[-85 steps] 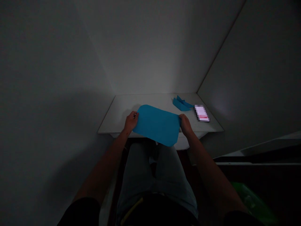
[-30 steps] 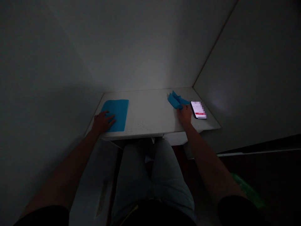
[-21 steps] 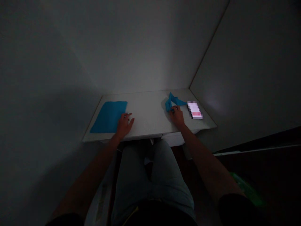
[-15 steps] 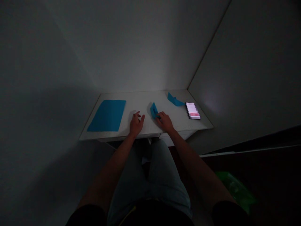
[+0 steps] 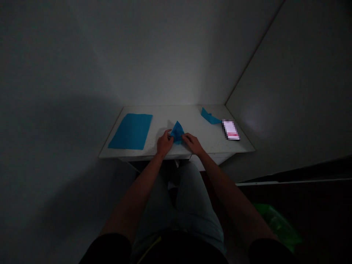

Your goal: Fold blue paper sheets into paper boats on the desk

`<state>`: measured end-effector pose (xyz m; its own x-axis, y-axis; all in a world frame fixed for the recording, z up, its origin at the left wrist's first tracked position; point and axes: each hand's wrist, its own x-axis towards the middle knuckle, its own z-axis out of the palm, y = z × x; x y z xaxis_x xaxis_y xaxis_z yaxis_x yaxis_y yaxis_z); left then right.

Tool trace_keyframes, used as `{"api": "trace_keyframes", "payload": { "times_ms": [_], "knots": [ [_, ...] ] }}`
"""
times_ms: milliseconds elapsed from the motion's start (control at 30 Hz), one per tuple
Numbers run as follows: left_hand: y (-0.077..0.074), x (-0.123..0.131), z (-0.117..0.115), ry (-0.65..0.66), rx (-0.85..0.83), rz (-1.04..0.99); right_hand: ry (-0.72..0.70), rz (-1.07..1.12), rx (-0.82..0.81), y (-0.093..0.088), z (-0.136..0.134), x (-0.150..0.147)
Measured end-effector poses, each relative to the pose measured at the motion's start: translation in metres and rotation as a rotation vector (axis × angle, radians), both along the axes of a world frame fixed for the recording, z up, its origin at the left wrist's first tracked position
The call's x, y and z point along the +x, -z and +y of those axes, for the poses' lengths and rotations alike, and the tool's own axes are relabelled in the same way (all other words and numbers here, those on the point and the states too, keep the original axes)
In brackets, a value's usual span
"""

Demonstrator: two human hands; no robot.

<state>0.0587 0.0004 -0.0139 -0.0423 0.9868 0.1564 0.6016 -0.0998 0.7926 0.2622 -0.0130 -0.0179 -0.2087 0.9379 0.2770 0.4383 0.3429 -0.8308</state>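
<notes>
A small folded blue paper shape (image 5: 177, 131) stands near the front middle of the white table (image 5: 192, 119). My left hand (image 5: 164, 143) grips its left side and my right hand (image 5: 193, 143) grips its right side, fingers pinched on the paper. A flat blue sheet (image 5: 131, 131) lies at the table's left end. Another folded blue paper piece (image 5: 209, 116) rests at the back right, beside a lit phone (image 5: 230, 129).
The table sits in a dim corner with walls on the left, back and right. My legs in grey trousers (image 5: 181, 205) are under the front edge. A green object (image 5: 276, 223) lies on the dark floor at the right.
I laid the flat sheet down at the left. My right hand took one folded piece from the back right and brought it to the front middle, where my left hand joined it.
</notes>
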Motion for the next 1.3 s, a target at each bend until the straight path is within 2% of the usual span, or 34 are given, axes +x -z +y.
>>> {"api": "trace_keyframes", "payload": {
  "times_ms": [67,167,367,600,767,1133,1300],
  "knots": [
    [0.0,-0.001,-0.001,0.03,0.009,-0.01,0.093,0.057,-0.076,0.002,0.004,0.001],
    [0.001,-0.002,-0.003,0.079,0.007,-0.012,0.161,0.091,-0.107,0.005,0.009,0.001],
    [0.003,-0.003,-0.003,0.219,0.013,0.025,0.259,0.088,-0.104,0.009,0.014,-0.005],
    [0.006,-0.006,-0.003,0.338,0.016,-0.05,0.431,0.078,-0.097,0.012,0.023,-0.014],
    [0.008,-0.007,-0.003,0.314,0.018,-0.08,0.515,0.057,-0.074,0.012,0.024,-0.015],
    [0.003,-0.007,-0.003,0.363,0.017,-0.067,0.499,0.103,-0.047,0.016,0.024,-0.017],
    [0.006,-0.007,-0.002,0.27,0.007,-0.02,0.493,0.053,-0.026,0.015,0.023,-0.016]
  ]
}}
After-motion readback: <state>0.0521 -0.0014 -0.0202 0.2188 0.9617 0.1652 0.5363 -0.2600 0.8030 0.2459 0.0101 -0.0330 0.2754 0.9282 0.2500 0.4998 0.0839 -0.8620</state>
